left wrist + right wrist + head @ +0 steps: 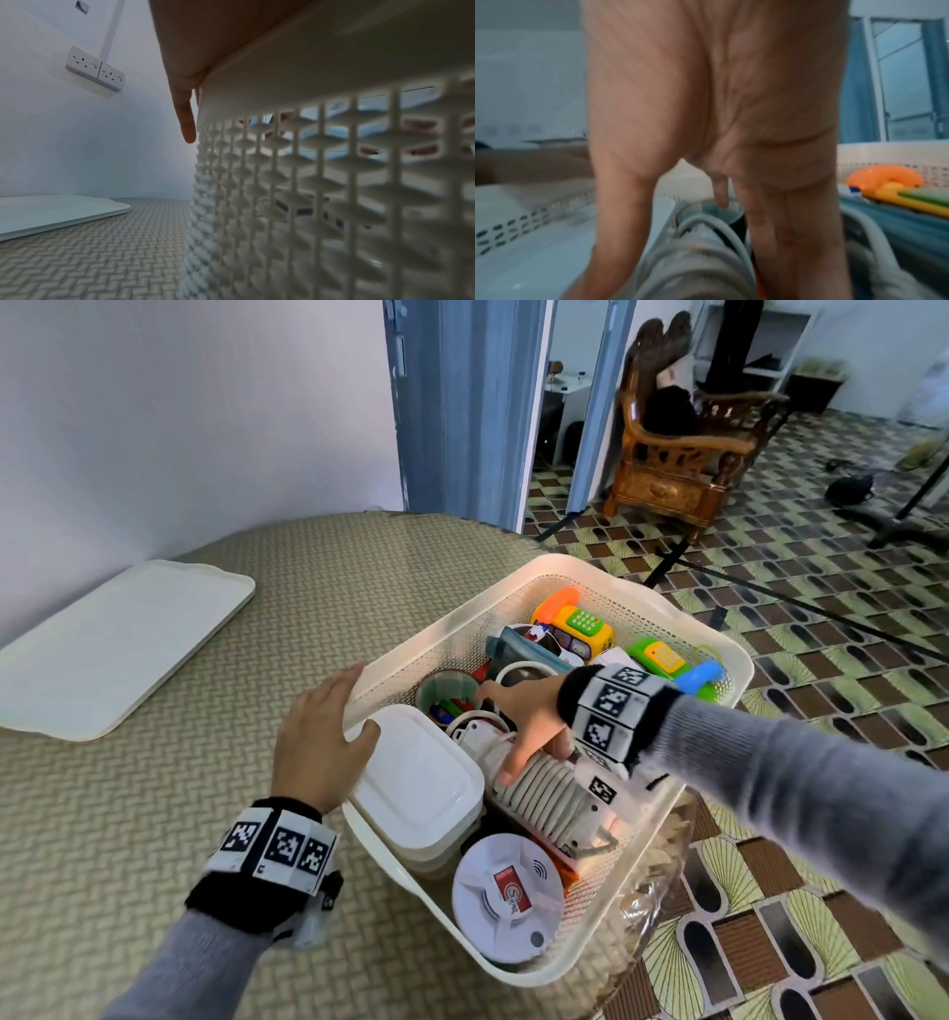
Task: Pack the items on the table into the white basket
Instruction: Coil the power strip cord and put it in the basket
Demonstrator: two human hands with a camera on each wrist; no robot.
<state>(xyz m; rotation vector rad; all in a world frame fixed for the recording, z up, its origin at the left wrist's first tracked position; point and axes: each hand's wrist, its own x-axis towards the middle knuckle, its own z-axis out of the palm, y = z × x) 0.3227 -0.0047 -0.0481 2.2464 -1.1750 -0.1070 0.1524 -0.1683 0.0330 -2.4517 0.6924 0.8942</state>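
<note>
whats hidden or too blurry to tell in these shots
- Head view: whatever lies under the lidded box and the cord-wrapped power strip in the white basket is covered.
- Left wrist view: the basket wall fills the frame, so the contents show only as slivers through its holes.
- Right wrist view: the right hand blocks the centre, and blur hides how its fingers sit on the cord.

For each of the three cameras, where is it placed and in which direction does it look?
Head: high, looking down at the white basket; both hands and sleeves show.
Left wrist: low outside the basket wall, facing the wall sockets; the left hand rests on the rim.
Right wrist: inside the basket, over the coiled cable; the right hand spans it.
Shared: the white tray.
</note>
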